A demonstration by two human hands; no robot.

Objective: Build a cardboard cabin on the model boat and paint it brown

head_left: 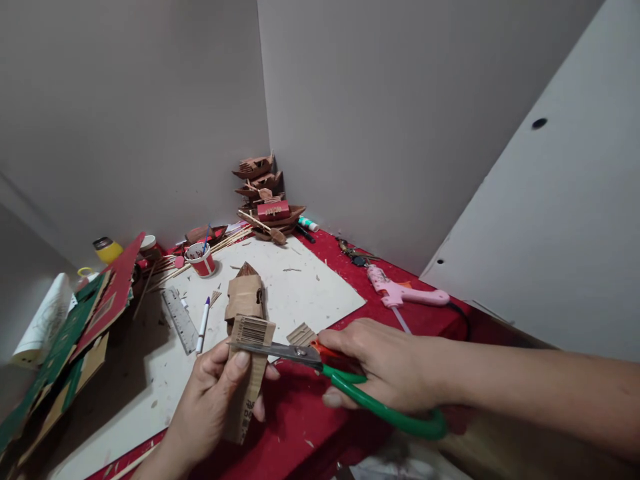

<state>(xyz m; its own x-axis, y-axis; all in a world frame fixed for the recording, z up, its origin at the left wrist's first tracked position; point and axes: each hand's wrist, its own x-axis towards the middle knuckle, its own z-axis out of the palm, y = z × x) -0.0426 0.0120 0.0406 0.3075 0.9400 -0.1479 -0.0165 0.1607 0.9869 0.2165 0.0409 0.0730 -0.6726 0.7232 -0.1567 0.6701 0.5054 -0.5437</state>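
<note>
My left hand grips a narrow cardboard strip printed with a barcode, its thumb on the front. Scissors with green and orange handles are in my right hand, the fingers wrapped round the handles. Their blades lie across the strip just below the barcode, close to my left thumb. Just beyond the strip, a small brown boat with a cardboard cover rests on the white board. A small corrugated piece lies near the blades.
Small boats are stacked in the back corner. A pink glue gun lies on the red cloth to the right. At left are a ruler, a marker, a red-white cup and coloured cardboard sheets.
</note>
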